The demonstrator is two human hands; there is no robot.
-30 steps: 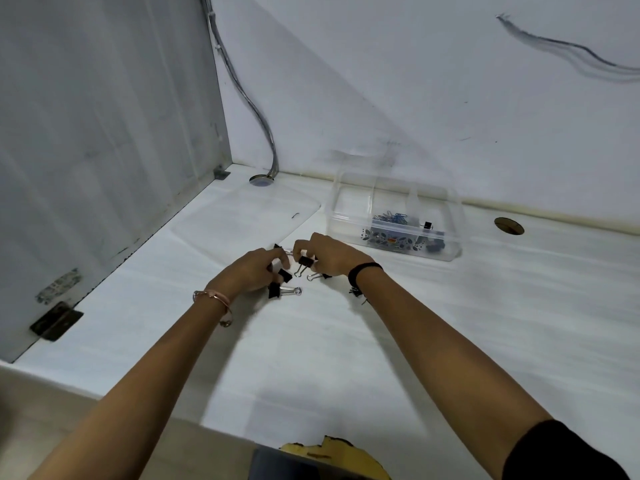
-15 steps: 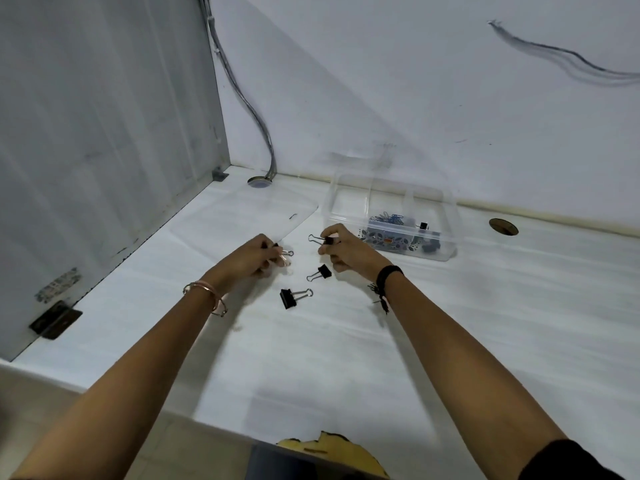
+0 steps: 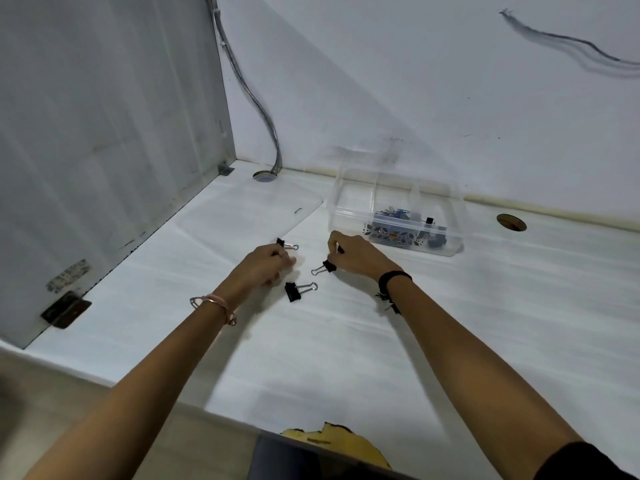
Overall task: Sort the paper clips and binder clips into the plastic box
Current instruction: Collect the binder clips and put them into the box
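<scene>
Binder clip (image 3: pixel 298 291) loose between the hands, left hand (image 3: pixel 265 266) pinching second clip (image 3: pixel 286 244), right hand (image 3: pixel 358 256) pinching third clip (image 3: pixel 340 250), plastic box (image 3: pixel 346 220) near the counter's (image 3: pixel 346 341) back edge.

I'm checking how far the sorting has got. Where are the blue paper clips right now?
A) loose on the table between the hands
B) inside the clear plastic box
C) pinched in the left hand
B: the blue paper clips lie heaped in a compartment of the clear plastic box; what lies loose on the table is a black binder clip.
</scene>
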